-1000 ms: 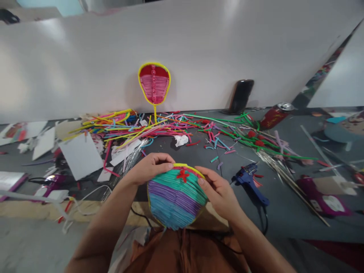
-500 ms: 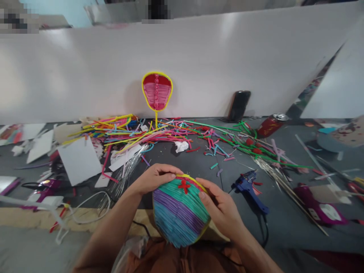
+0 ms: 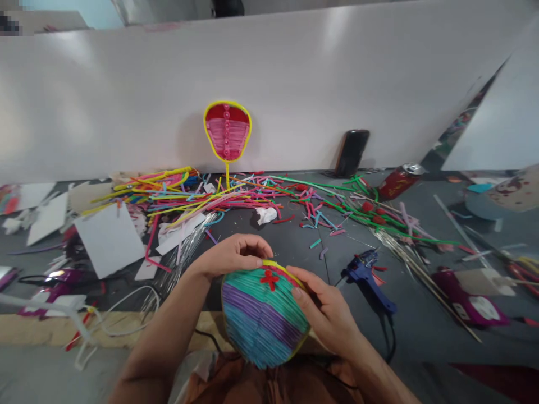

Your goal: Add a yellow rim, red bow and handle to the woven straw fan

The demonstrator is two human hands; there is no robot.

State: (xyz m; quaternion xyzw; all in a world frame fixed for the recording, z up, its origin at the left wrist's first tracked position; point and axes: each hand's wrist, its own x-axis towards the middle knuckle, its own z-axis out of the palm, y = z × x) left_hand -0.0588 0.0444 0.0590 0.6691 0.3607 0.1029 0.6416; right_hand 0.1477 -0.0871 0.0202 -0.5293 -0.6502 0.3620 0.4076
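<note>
Near my body is a rounded pipe-cleaner panel with teal, purple and blue stripes. It has a yellow pipe-cleaner edge and a red cross-shaped piece near the top. My left hand is at the upper left rim, its thumb against the yellow edge and its fingers curled behind; their tips are partly hidden. My right hand grips the right rim between thumb and fingers. Beyond them, a pink and red panel with yellow edging stands on a yellow stem against the white board.
Loose pipe cleaners lie across the back of the table. A blue glue gun rests at the right, near a purple tool. Farther back are a red can and a phone. White card lies at left.
My left fingers have risen slightly off the panel's top edge, with the thumb staying there. My right hand keeps its grip. The whole view has shifted a little.
</note>
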